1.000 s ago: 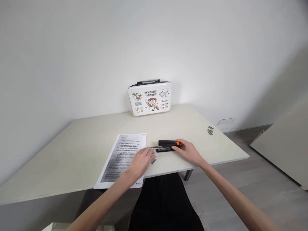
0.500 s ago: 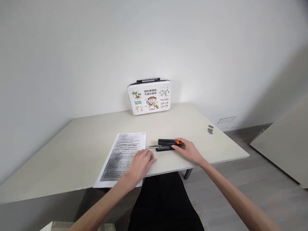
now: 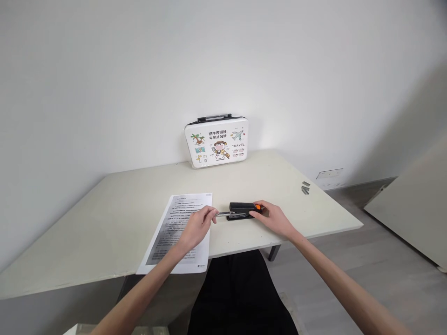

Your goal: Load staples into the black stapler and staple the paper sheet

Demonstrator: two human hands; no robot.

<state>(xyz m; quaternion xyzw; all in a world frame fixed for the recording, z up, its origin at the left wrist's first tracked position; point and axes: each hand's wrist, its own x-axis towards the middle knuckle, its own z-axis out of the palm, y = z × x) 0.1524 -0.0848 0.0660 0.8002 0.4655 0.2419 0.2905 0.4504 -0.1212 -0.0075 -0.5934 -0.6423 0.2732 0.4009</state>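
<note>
Head view: right hand (image 3: 275, 220) is gripping a black stapler (image 3: 241, 207); left hand (image 3: 199, 225) is curling beside its protruding metal tray (image 3: 222, 214), hold unclear.

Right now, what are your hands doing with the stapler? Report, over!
Right hand holding black stapler at its orange-marked end. Left hand by its jutting metal tray, grip unclear. Printed sheet below left hand.

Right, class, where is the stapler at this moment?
In the head view, the stapler lies on the table, right of the paper, with the right hand at its orange end.
</note>
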